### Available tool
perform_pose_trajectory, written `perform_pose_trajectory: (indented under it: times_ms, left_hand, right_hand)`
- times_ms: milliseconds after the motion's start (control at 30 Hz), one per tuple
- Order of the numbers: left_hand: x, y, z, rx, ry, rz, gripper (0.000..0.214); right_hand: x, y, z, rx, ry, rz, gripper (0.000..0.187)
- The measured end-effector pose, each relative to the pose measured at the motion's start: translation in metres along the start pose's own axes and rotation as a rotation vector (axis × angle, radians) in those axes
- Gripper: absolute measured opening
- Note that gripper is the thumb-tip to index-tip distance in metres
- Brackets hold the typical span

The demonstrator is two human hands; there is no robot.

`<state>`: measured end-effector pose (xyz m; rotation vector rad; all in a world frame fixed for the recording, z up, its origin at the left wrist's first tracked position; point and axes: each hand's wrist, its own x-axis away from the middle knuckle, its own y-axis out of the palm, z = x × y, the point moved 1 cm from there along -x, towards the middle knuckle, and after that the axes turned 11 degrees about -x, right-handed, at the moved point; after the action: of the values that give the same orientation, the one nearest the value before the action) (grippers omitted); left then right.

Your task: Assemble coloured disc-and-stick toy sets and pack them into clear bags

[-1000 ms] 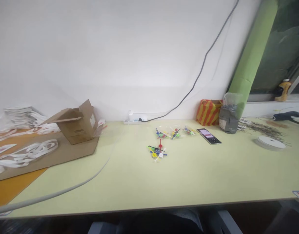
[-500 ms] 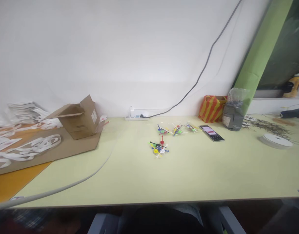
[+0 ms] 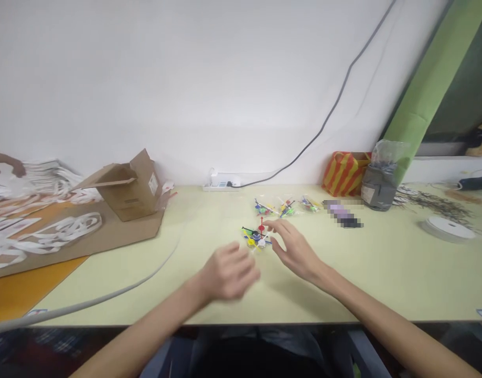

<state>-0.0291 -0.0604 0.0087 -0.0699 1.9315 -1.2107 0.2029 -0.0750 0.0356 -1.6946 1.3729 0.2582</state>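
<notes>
A small colourful plastic toy assembly (image 3: pixel 256 237) with a red upright stick and yellow, blue and white arms lies on the pale green table (image 3: pixel 335 283). My right hand (image 3: pixel 293 251) hovers beside it, fingers spread, fingertips very near its right side. My left hand (image 3: pixel 228 272), blurred by motion, is just below and left of the toy, showing nothing in it. Behind the toy lie several clear bags of similar coloured parts (image 3: pixel 287 208). Whether either hand touches the toy is hard to tell.
A phone (image 3: pixel 342 214) is pixelated at right. A co-worker's hand (image 3: pixel 17 167) reaches over white strips at far left. A cardboard box (image 3: pixel 132 186) stands on a cardboard sheet (image 3: pixel 118 231). A power strip (image 3: pixel 221 184), striped bag (image 3: pixel 346 173) and tape roll (image 3: pixel 447 228) line the table.
Both my hands have entered the view from the bottom and now sit by the toy. A co-worker's hand has appeared at far left. The view has shifted slightly.
</notes>
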Motion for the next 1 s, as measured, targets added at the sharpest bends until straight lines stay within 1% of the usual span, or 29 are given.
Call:
perform_pose_trajectory:
  times_ms: [33, 67, 100, 133, 200, 267, 367, 467, 533, 633, 733, 833, 900, 1000]
  left_hand:
    - [-0.011, 0.008, -0.008, 0.018, 0.003, -0.004, 0.016]
    - [-0.021, 0.017, -0.016, 0.035, -0.008, -0.005, 0.021]
    - [-0.031, 0.027, -0.025, 0.051, -0.033, -0.003, 0.025]
    - [-0.039, 0.036, -0.032, 0.062, -0.089, 0.003, 0.026]
    - [-0.047, 0.053, -0.044, 0.07, -0.145, 0.016, 0.025]
    - [-0.047, 0.063, -0.049, 0.079, -0.194, 0.024, 0.026]
    - [-0.038, 0.066, -0.051, 0.099, -0.251, 0.014, 0.03]
    - [-0.032, 0.063, -0.052, 0.133, -0.308, -0.027, 0.035]
    - [-0.029, 0.062, -0.053, 0.163, -0.343, -0.073, 0.034]
    - [-0.027, 0.065, -0.054, 0.212, -0.378, -0.171, 0.028]
    - [-0.025, 0.069, -0.057, 0.261, -0.378, -0.261, 0.026]
    - [-0.026, 0.073, -0.058, 0.314, -0.358, -0.311, 0.027]
    - [-0.027, 0.076, -0.058, 0.351, -0.342, -0.315, 0.029]
    - [-0.028, 0.079, -0.056, 0.408, -0.31, -0.292, 0.039]
  right_hand:
    - [-0.01, 0.012, 0.022, -0.026, 0.052, 0.009, 0.037]
    - [-0.018, 0.022, 0.045, -0.047, 0.108, 0.035, 0.036]
    - [-0.024, 0.028, 0.065, -0.055, 0.155, 0.073, 0.037]
    - [-0.027, 0.032, 0.083, -0.05, 0.184, 0.096, 0.038]
    - [-0.029, 0.034, 0.109, -0.033, 0.192, 0.082, 0.039]
    - [-0.026, 0.033, 0.122, -0.012, 0.167, 0.009, 0.041]
    - [-0.02, 0.032, 0.124, 0.007, 0.136, -0.093, 0.044]
    - [-0.019, 0.035, 0.122, 0.013, 0.103, -0.138, 0.045]
    - [-0.019, 0.037, 0.122, 0.027, 0.073, -0.163, 0.047]
    - [-0.018, 0.037, 0.126, 0.051, 0.036, -0.179, 0.052]
    - [-0.017, 0.035, 0.127, 0.025, 0.012, -0.143, 0.052]
    - [-0.016, 0.034, 0.117, -0.022, -0.03, -0.138, 0.042]
    - [-0.016, 0.036, 0.107, -0.03, -0.059, -0.193, 0.04]
    - [-0.014, 0.042, 0.097, 0.006, -0.057, -0.302, 0.054]
